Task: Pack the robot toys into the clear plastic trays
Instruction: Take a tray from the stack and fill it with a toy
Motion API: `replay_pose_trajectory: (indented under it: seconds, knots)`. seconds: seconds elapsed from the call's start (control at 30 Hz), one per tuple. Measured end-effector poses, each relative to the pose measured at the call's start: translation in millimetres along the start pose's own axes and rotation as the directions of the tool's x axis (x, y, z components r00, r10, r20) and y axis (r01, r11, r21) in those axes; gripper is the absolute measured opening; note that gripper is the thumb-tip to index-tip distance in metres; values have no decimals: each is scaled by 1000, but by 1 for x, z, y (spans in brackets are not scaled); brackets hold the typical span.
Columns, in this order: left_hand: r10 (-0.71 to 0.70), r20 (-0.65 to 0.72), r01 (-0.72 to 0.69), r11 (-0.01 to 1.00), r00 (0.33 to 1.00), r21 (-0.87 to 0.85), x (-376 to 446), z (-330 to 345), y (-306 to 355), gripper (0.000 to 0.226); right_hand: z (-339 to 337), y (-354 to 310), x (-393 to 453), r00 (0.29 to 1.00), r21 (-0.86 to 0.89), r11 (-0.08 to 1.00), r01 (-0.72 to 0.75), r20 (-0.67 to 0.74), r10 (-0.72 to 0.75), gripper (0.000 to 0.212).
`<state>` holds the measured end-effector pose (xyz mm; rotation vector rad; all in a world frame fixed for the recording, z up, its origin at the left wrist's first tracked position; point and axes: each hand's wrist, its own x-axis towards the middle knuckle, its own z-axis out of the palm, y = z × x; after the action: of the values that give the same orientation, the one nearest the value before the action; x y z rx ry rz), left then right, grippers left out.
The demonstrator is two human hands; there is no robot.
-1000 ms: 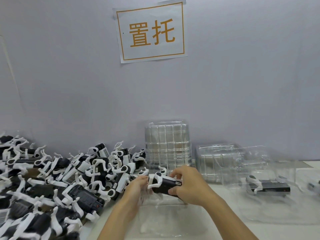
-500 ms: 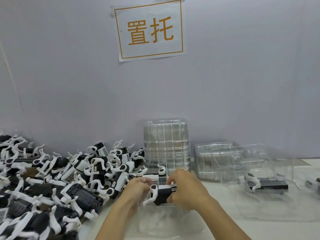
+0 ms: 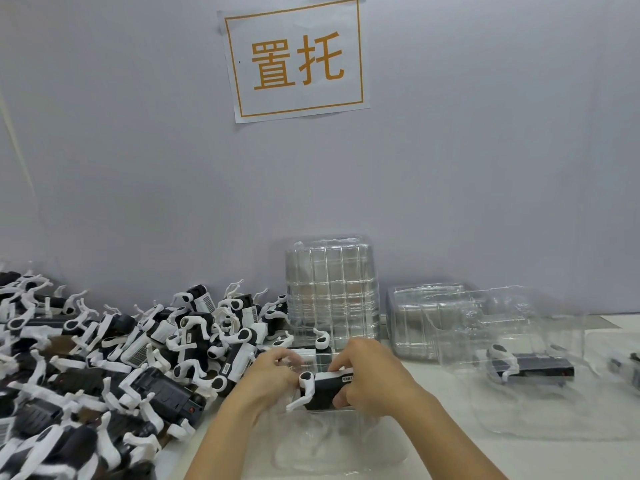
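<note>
A black-and-white robot toy (image 3: 320,391) is between my two hands, just above a clear plastic tray (image 3: 332,445) on the table in front of me. My left hand (image 3: 272,372) pinches the toy's left end by a white leg. My right hand (image 3: 370,374) grips its right end from above, fingers curled over the body. A big pile of robot toys (image 3: 114,358) fills the left side of the table. At the right, another robot toy (image 3: 519,367) lies inside a clear tray (image 3: 540,403).
A tall stack of clear trays (image 3: 330,289) stands against the wall behind my hands. A lower stack of trays (image 3: 426,327) lies to its right. A paper sign (image 3: 294,60) hangs on the wall. A further tray edge (image 3: 620,362) shows at far right.
Both hands have lowered the toy toward the tray and turned it so a white leg points down-left. The rest of the table is unchanged.
</note>
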<state>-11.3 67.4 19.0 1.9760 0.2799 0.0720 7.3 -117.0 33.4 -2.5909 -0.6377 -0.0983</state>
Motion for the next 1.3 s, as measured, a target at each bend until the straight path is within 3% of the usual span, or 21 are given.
replay_pose_trajectory:
  seconds: [0.1,0.17,0.23,0.4,0.47,0.6,0.8,0.87,1.0,1.17,1.3]
  knots:
    - [226,-19,-221,964,974,146,0,-4,7,19,0,1,1,1000,3,1000,2,7,-2,38]
    - [266,78,-277,933,961,228,2,-4,10,5,0,2,1,1000,11,1000,3,5,-3,44]
    - [226,176,-276,892,958,359,4,-2,9,9,0,3,2,1000,28,1000,2,1,-2,47]
    - [175,130,-214,885,976,413,6,-1,1,31,-12,11,1,999,174,985,2,-43,6,34]
    - [173,114,-205,887,978,414,5,0,1,36,-24,17,1,999,163,987,-13,-42,20,30]
    - [189,96,-212,889,977,405,1,2,2,38,-38,25,-4,993,86,994,-75,94,66,24]
    - [201,96,-223,887,975,405,-2,2,5,35,-31,21,-4,991,70,990,-121,64,117,28]
    - [194,142,-234,898,971,373,-2,-2,4,36,-33,22,-4,990,75,990,-122,79,116,27]
    - [155,280,-198,971,947,133,-4,-13,1,26,-38,23,-8,988,68,992,-110,111,102,27]
    - [180,246,-226,958,953,177,-4,-11,2,26,-28,3,-8,997,117,992,42,63,-50,32]
    - [142,180,-131,989,973,-70,-2,-10,2,8,-7,-20,-4,982,206,964,165,54,-180,41]
